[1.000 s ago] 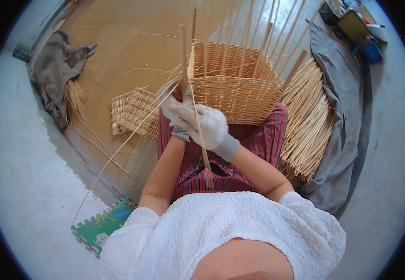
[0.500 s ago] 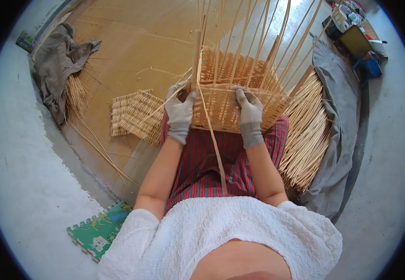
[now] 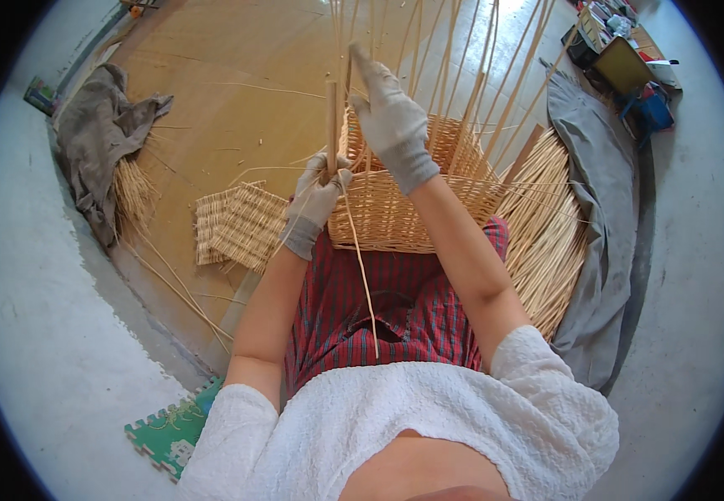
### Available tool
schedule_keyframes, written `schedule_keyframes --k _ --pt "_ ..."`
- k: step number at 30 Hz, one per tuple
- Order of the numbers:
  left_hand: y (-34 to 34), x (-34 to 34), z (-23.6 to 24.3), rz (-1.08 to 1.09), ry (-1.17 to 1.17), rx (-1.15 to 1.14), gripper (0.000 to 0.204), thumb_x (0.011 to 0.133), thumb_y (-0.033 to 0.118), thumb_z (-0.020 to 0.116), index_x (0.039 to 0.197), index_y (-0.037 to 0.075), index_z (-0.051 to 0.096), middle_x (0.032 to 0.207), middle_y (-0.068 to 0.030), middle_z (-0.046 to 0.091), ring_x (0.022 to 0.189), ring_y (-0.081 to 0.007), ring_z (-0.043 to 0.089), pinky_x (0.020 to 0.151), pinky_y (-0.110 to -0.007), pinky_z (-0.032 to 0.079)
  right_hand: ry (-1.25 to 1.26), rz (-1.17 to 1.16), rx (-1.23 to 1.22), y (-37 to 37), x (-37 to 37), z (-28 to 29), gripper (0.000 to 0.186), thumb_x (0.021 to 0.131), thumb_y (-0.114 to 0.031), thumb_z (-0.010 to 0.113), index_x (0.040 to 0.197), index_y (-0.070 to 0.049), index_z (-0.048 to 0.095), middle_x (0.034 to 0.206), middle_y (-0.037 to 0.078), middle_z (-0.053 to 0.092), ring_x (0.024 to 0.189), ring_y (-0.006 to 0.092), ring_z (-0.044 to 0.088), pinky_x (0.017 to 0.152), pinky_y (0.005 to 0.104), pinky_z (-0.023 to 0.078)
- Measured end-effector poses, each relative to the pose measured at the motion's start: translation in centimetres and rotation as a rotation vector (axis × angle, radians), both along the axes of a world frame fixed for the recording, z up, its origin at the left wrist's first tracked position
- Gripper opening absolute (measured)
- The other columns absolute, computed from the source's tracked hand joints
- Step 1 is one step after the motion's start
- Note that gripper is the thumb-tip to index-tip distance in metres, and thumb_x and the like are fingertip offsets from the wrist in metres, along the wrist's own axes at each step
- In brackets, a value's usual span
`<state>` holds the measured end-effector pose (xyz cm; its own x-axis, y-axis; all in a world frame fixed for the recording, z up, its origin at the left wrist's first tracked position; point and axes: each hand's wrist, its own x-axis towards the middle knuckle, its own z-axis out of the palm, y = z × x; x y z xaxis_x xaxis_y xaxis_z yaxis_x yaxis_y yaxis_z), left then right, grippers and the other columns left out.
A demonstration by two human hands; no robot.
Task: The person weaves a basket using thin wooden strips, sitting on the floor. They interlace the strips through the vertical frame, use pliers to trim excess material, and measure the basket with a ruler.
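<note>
A partly woven wicker basket (image 3: 395, 219) rests on my lap, with long upright stakes (image 3: 462, 67) rising from its walls. My gloved left hand (image 3: 315, 200) is closed round its near left corner, at the foot of a thick flat corner post (image 3: 332, 125). From beside that hand a loose weaving strand (image 3: 362, 271) hangs down over my lap. My gloved right hand (image 3: 392, 121) is raised above the basket's left part, fingers stretched up and thumb apart, close to another upright post. Whether it touches that post I cannot tell.
Two woven panels (image 3: 245, 224) lie on the floor to the left. Beyond them a grey cloth (image 3: 99, 125) partly covers a bundle of thin canes (image 3: 135, 188). At right, a large pile of canes (image 3: 541, 242) lies beside another grey cloth (image 3: 591, 192). A green foam mat (image 3: 161, 434) sits lower left.
My right hand has let go of the basket's near rim and moved up and left above it. The basket has shifted slightly left and lower. My left hand stays at the corner.
</note>
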<state>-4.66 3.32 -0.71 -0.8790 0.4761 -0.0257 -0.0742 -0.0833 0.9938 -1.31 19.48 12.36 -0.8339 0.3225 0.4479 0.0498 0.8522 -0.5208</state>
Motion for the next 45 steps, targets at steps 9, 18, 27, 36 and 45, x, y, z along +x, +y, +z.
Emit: schedule_keyframes --k 9,18,27,36,45 --pt "0.4 1.0 -1.4 0.205 0.005 0.118 0.017 0.093 0.001 0.072 0.108 0.003 0.064 0.096 -0.0033 0.062 0.084 -0.0109 0.059 0.078 -0.029 0.053 0.345 0.164 -0.88 3.1 14.0 -13.4 0.05 0.098 0.01 0.04 0.139 -0.006 0.063 0.125 0.012 0.072 0.1 0.0161 0.072 0.073 0.0264 0.058" --pt "2.3 8.2 0.9 0.239 0.743 -0.195 0.035 0.102 0.001 0.057 0.137 0.0 0.052 0.124 -0.015 0.064 0.113 -0.0255 0.065 0.094 -0.035 0.055 -0.044 -0.06 -1.153 3.3 16.5 -11.8 0.028 0.107 -0.013 0.058 0.132 -0.004 0.066 0.1 0.007 0.075 0.054 0.002 0.052 0.05 0.0193 0.044" --pt "8.2 5.1 5.7 -0.058 0.188 -0.63 0.038 0.108 0.028 0.053 0.145 0.016 0.055 0.107 -0.0162 0.074 0.097 -0.0325 0.073 0.085 -0.041 0.058 0.266 -0.053 -0.669 6.4 7.5 -8.2 0.036 0.108 -0.021 0.054 0.139 -0.005 0.057 0.118 0.013 0.073 0.057 0.0113 0.061 0.049 0.0286 0.05" --pt "8.3 5.0 3.3 0.021 0.308 -0.466 0.027 0.103 0.021 0.064 0.128 0.01 0.064 0.095 -0.0084 0.069 0.071 -0.018 0.064 0.071 -0.036 0.053 0.25 -0.047 -0.25 7.0 13.4 -9.2 0.055 0.098 0.009 0.049 0.15 -0.008 0.053 0.139 0.013 0.066 0.1 0.0191 0.073 0.089 0.0312 0.057" --pt "-2.5 5.8 -0.7 0.329 0.798 -0.628 0.051 0.091 0.021 0.076 0.137 0.019 0.056 0.122 -0.0115 0.067 0.093 -0.0325 0.07 0.076 -0.042 0.058 0.277 0.097 -1.063 3.9 11.9 -6.5 0.032 0.107 -0.007 0.046 0.131 -0.002 0.067 0.09 0.003 0.069 0.067 0.0093 0.061 0.063 0.0263 0.053"
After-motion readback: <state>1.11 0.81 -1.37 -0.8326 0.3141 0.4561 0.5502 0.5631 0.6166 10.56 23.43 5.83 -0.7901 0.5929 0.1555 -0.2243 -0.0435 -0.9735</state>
